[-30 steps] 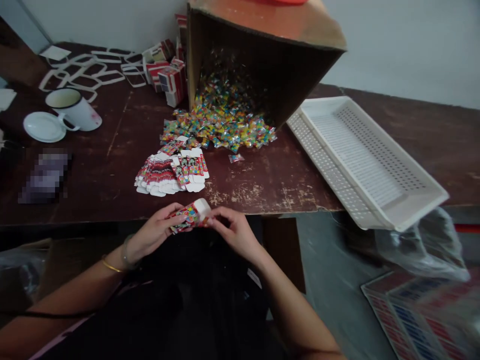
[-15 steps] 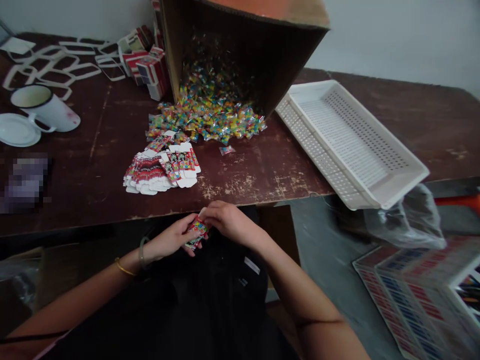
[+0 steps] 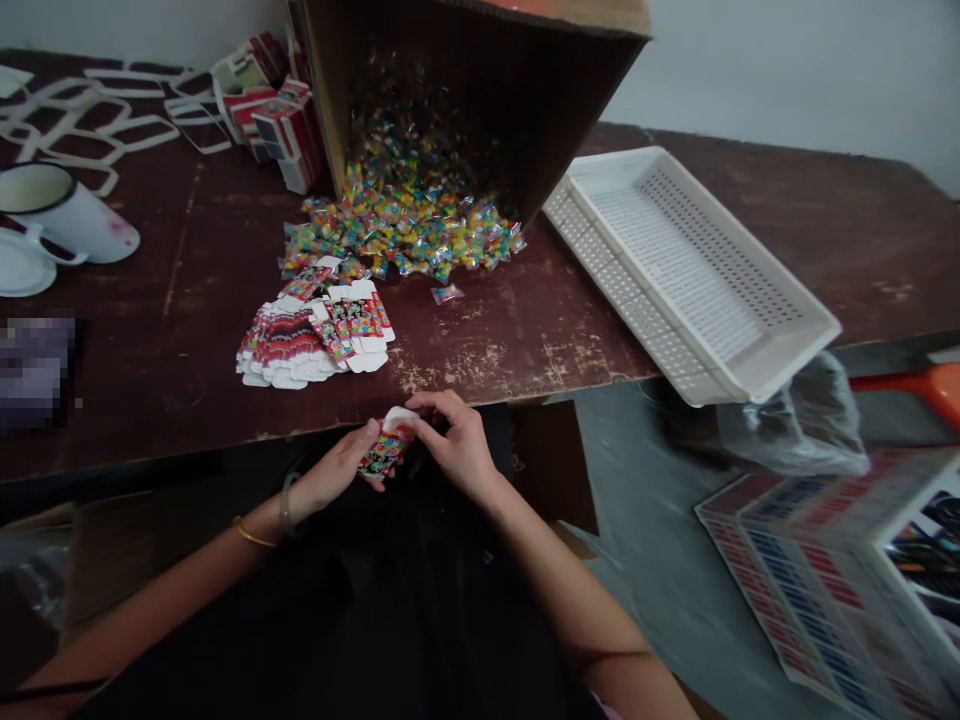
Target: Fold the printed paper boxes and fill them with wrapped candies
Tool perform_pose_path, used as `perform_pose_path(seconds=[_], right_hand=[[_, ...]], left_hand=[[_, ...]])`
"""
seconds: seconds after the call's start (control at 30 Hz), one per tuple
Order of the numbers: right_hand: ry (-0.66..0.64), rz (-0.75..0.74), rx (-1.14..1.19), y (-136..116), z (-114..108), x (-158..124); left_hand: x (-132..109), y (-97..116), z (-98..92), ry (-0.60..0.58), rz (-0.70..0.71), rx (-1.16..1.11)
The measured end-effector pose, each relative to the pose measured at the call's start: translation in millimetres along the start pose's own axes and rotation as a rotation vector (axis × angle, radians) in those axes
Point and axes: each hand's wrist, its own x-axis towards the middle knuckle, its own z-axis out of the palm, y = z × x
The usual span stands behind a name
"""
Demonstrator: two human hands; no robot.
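"How's the grip?"
"Left hand point(image 3: 341, 468) clamped on a small printed carton point(image 3: 385, 455); right hand point(image 3: 459, 448) has fingertips at its white flap (pinched or merely touching, I can't tell)."
"Where's that carton?"
"Just off the front edge of the bench point(image 3: 487, 365)."
"Beyond it?"
"Flat printed cartons point(image 3: 289, 345) fanned near that edge, clear-wrapped candies point(image 3: 420, 235) behind, spread from a cardboard box point(image 3: 592, 14). Rightward, a white perforated basket point(image 3: 630, 305) overhangs the edge."
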Motion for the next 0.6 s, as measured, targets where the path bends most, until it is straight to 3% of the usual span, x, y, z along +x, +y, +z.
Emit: perform_pose_path(seconds=[0.1,0.23,0.37,0.43,0.5,0.6], right_hand=[[0.089,0.048,-0.011,1.0,6.0,-0.1],[-0.043,0.043,0.167,3.7,6.3,5.5],[-0.069,0.314,0.578,12.6,8.2,6.9],[-0.192,0.413,0.689,16.3,10.9,6.5],[-0.281,0.391,0.649,15.4,11.6,6.5],[-0.262,0.177,0.423,4.7,6.2,7.1]], left_hand=[[1.1,0.3,3.3,0.043,0.012,0.028],[2.5,6.2,4.9,0.056,0.007,0.001],[3.8,16.2,1.9,0.045,-0.019,-0.053],[5.0,20.2,-0.2,0.008,-0.008,-0.026],[6.9,23.0,-2.0,-0.023,0.023,0.015],[11.3,25.8,-3.4,0.001,0.053,0.008]])
